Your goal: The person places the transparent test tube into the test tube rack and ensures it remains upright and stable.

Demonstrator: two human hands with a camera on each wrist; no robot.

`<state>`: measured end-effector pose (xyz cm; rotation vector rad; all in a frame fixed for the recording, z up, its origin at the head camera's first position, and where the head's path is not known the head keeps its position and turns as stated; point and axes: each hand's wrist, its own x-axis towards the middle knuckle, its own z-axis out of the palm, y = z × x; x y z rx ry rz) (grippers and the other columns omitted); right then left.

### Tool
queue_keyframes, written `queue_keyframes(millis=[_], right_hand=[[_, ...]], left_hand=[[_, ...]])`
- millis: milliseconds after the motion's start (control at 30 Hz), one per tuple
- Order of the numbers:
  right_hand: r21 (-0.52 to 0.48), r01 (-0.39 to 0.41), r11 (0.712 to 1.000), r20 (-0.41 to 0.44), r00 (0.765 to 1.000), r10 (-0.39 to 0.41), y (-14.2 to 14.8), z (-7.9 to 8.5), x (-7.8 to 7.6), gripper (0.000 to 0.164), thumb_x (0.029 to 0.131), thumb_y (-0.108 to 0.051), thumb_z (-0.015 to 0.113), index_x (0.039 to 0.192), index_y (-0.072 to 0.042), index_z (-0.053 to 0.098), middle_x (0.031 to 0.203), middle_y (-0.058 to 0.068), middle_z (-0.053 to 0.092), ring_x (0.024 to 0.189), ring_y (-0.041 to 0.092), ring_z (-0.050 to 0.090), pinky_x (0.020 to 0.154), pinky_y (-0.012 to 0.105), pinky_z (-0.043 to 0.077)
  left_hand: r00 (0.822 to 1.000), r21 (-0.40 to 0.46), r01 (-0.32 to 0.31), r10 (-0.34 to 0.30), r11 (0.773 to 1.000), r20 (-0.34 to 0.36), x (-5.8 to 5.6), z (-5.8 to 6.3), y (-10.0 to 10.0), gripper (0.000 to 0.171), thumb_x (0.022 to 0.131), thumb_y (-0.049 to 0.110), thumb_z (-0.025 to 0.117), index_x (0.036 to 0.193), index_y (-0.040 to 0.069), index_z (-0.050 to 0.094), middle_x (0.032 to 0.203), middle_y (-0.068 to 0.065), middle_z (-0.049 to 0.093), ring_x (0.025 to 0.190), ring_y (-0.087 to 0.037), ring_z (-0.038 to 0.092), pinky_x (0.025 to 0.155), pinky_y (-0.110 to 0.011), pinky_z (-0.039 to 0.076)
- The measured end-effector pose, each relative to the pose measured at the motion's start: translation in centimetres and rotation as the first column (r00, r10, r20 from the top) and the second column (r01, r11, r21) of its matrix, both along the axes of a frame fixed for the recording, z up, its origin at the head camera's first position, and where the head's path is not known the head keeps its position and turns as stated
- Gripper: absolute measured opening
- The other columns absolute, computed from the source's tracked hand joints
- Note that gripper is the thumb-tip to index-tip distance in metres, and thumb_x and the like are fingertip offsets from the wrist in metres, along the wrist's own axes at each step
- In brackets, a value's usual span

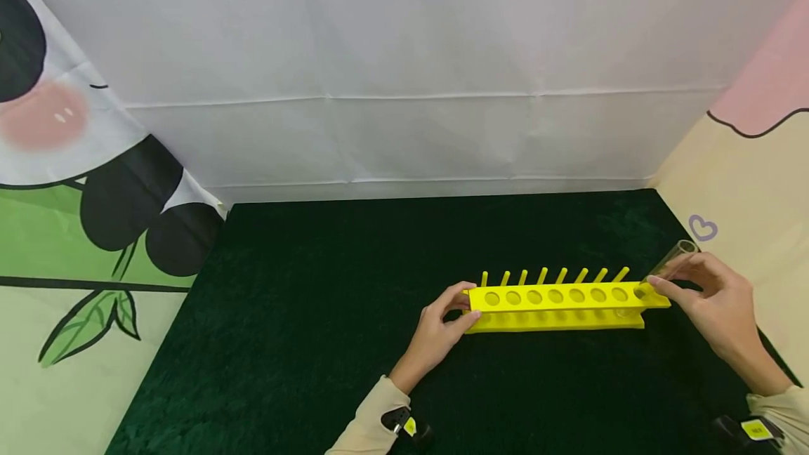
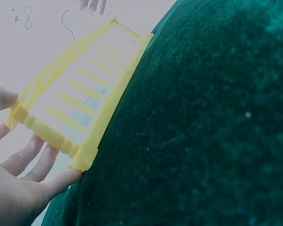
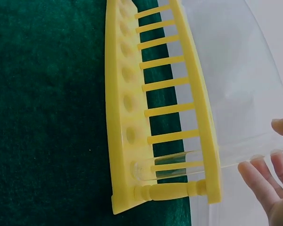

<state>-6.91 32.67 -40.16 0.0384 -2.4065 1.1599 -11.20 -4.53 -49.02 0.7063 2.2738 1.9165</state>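
Observation:
A yellow test tube rack (image 1: 566, 306) stands on the dark green cloth, with a row of round holes along its top board and a row of pegs behind. My left hand (image 1: 436, 325) grips its left end, and the left wrist view shows fingers (image 2: 61, 181) curled about the end post. At the far right end, a clear glass test tube (image 1: 671, 258) leans through the last hole. Its upper part is pinched by my right hand (image 1: 717, 304). In the right wrist view the rounded bottom of the tube (image 3: 145, 170) reaches the rack's base.
The green cloth (image 1: 316, 314) covers the tabletop. A white sheet (image 1: 411, 55) hangs behind it, and printed cloths close off both sides, the right one (image 1: 765, 209) near my right hand.

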Motion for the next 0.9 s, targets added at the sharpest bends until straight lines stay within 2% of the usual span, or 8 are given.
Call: queue_keyframes(millis=[100,167,333,367,600,800,900], right_hand=[[-0.002,-0.016,1.000,0.000,1.000,0.016,0.3,-0.1,-0.4,0.025,0.080,0.007,0.070,0.100,0.004,0.056,0.093,0.000,0.056,0.081,0.004,0.053,0.070,0.005,0.044],[-0.004,-0.023,1.000,0.004,1.000,0.023,0.4,0.0,-0.6,0.025,0.080,0.008,0.070,0.100,0.005,0.055,0.093,0.000,0.056,0.081,0.004,0.053,0.070,0.005,0.044],[-0.021,-0.046,0.999,0.006,0.999,0.046,0.7,0.2,-1.1,0.025,0.080,0.009,0.068,0.101,0.006,0.055,0.093,0.001,0.056,0.081,0.005,0.054,0.071,0.005,0.044],[-0.023,-0.054,0.998,0.004,0.999,0.054,0.8,0.3,-1.1,0.025,0.080,0.009,0.068,0.101,0.007,0.055,0.093,0.001,0.057,0.081,0.005,0.054,0.071,0.005,0.044],[-0.021,-0.087,0.996,-0.015,0.996,0.087,1.2,0.5,-1.8,0.023,0.081,0.010,0.067,0.100,0.007,0.056,0.093,0.003,0.058,0.080,0.005,0.056,0.072,0.006,0.044],[-0.013,-0.083,0.996,-0.005,0.997,0.083,1.5,0.5,-2.3,0.024,0.081,0.009,0.067,0.102,0.006,0.055,0.094,0.002,0.057,0.081,0.005,0.055,0.072,0.005,0.044],[-0.009,-0.075,0.997,0.007,0.997,0.075,1.7,0.3,-2.4,0.023,0.083,0.007,0.067,0.103,0.006,0.056,0.094,0.000,0.057,0.082,0.004,0.055,0.072,0.005,0.043]], left_hand=[[1.000,0.008,-0.002,0.002,1.000,0.002,-0.2,0.1,0.1,0.045,0.092,0.026,0.062,0.134,0.016,0.049,0.124,0.001,0.055,0.106,-0.012,0.056,0.094,-0.046,0.046],[1.000,0.010,-0.005,0.005,1.000,0.011,-0.1,0.7,0.2,0.044,0.092,0.025,0.062,0.133,0.016,0.049,0.124,0.000,0.056,0.107,-0.013,0.056,0.094,-0.047,0.045],[1.000,0.010,-0.012,0.012,1.000,0.016,-0.4,0.8,0.4,0.045,0.092,0.023,0.062,0.134,0.014,0.049,0.124,-0.001,0.055,0.107,-0.014,0.056,0.094,-0.047,0.046],[1.000,0.009,-0.015,0.015,1.000,0.009,-0.7,0.4,0.5,0.046,0.092,0.025,0.062,0.134,0.014,0.048,0.124,0.001,0.055,0.107,-0.012,0.056,0.094,-0.046,0.046],[1.000,0.011,-0.025,0.025,1.000,0.009,-1.1,0.6,0.8,0.046,0.092,0.026,0.062,0.134,0.014,0.048,0.123,0.000,0.056,0.107,-0.012,0.056,0.094,-0.046,0.046],[0.999,0.014,-0.037,0.037,0.999,0.015,-1.3,0.6,1.0,0.043,0.092,0.027,0.062,0.133,0.022,0.049,0.123,0.001,0.056,0.106,-0.012,0.056,0.094,-0.045,0.046],[0.999,0.010,-0.041,0.041,0.999,0.018,-1.3,0.5,1.2,0.043,0.092,0.027,0.062,0.133,0.021,0.049,0.123,0.003,0.056,0.106,-0.012,0.056,0.094,-0.044,0.046]])
